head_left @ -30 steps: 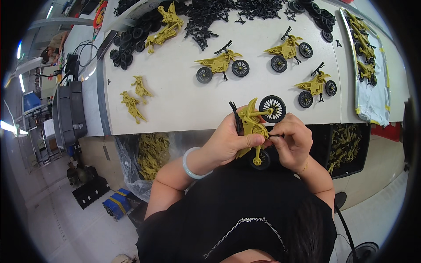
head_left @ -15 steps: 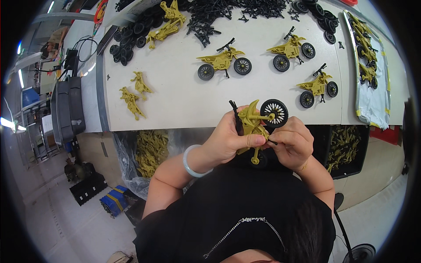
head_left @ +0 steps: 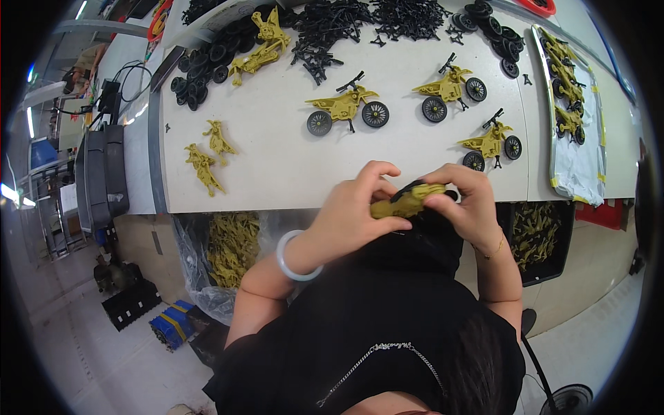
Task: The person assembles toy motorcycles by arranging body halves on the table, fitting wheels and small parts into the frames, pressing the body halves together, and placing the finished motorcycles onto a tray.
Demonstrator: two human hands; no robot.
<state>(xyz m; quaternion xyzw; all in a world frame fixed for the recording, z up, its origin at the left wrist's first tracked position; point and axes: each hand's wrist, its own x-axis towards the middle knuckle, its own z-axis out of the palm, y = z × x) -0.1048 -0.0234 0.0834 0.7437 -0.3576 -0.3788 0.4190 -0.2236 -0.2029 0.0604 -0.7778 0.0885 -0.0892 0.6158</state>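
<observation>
Over the near edge of the counter (head_left: 277, 176), the right hand (head_left: 472, 197) is pinching a yellow toy motorbike (head_left: 407, 203) while the left hand (head_left: 351, 211) is gripping its other end, three black-wheeled motorbikes (head_left: 340, 108) are lying from mid-counter toward the right edge, and two yellow bodies (head_left: 201, 167) are resting by the near left corner.

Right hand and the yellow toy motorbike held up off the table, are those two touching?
Touching. The head view shows it: the right hand has its thumb against one end of the yellow toy motorbike.
</observation>
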